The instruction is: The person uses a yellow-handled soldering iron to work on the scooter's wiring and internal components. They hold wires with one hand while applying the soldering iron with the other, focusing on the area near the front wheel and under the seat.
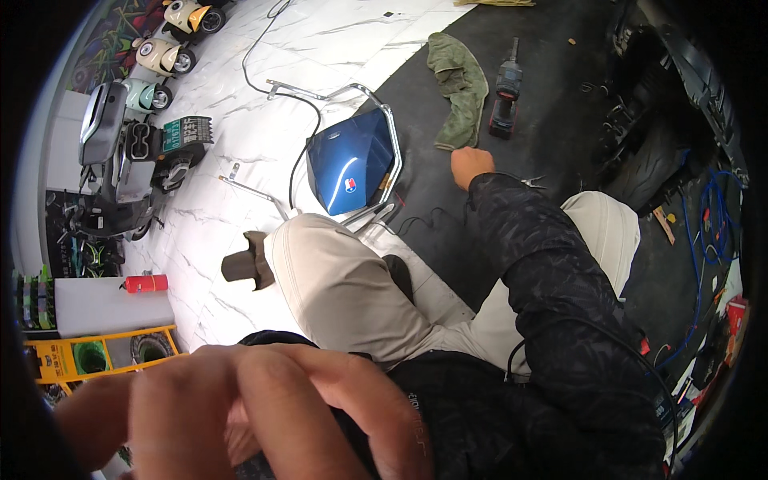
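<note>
My left hand [264,400] is raised very close at the lower left, looming large. Its fingers are bent and apart; the tips run past the lower edge, and I see nothing held. My right arm stretches forward in a dark patterned sleeve, ending in a closed right hand [472,166]. Whatever it may hold is hidden. Just beyond it in view lies a crumpled green cloth [460,88]; whether they touch I cannot tell. A cordless power tool [508,84] rests on the dark mat past the cloth. Pliers [528,182] show beside my right wrist.
Ahead of my knees lies a glossy blue panel [344,160] with a bent metal tube frame [390,128]. A black cable [300,100] crosses the white floor. Parked scooters [128,164] and a red fire extinguisher [146,283] stand left; a dark vehicle wheel [648,172] and blue hose [712,220] are right.
</note>
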The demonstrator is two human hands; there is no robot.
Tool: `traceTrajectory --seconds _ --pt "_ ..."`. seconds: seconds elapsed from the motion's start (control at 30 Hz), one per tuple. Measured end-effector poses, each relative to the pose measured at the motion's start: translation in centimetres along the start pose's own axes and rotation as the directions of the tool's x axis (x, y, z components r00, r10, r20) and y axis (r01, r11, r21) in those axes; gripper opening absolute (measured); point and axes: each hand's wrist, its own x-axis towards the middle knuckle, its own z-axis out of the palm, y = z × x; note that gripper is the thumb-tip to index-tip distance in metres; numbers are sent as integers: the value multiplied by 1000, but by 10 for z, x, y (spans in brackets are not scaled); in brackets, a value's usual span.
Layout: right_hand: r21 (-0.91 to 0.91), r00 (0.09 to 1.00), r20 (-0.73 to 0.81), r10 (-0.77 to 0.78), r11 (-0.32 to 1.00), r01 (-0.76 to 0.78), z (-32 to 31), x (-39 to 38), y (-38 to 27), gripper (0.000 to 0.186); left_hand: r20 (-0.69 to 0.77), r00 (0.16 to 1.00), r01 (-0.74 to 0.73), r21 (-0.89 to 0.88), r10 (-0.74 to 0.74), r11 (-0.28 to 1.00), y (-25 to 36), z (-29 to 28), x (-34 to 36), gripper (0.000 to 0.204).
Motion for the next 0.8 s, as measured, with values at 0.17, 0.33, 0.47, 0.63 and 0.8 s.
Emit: traceTrajectory --seconds 0.17,0.33,0.47,0.63,0.8 --pt "45 999 2 49 998 -49 -13 0 6 14 -4 998 -54 91 55 994 -21 27 12 61" --pt "86 999 -3 50 995 -50 -28 -5 6 16 -25 997 -69 134 73 989 -28 43 7 59" --pt "93 999 -45 10 996 -6 -46 -15 8 18 -24 996 -78 146 82 986 -31 52 6 58" --pt "148 996 -88 -23 988 36 -73 -34 2 19 4 997 -75 113 75 991 -41 62 9 56" --pt "205 989 -145 -35 977 65 -103 -58 -2 17 57 997 -47 58 44 997 -55 75 12 54"
